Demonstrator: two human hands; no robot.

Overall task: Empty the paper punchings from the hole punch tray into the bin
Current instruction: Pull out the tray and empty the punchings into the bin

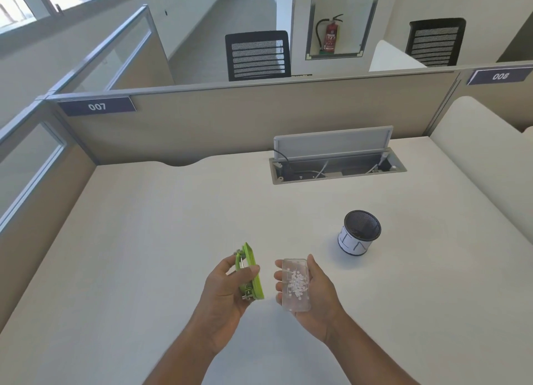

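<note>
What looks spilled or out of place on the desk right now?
No spill shows: the punchings sit inside the clear tray in the right hand, apart from the green hole punch in the left hand. The only oddity is the desk's cable box lid, standing open.

Green hole punch (250, 272), clear tray (297, 283), white punchings (296, 283).

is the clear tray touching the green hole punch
Apart. The head view shows bare desk between the clear tray in the right hand and the green hole punch.
</note>
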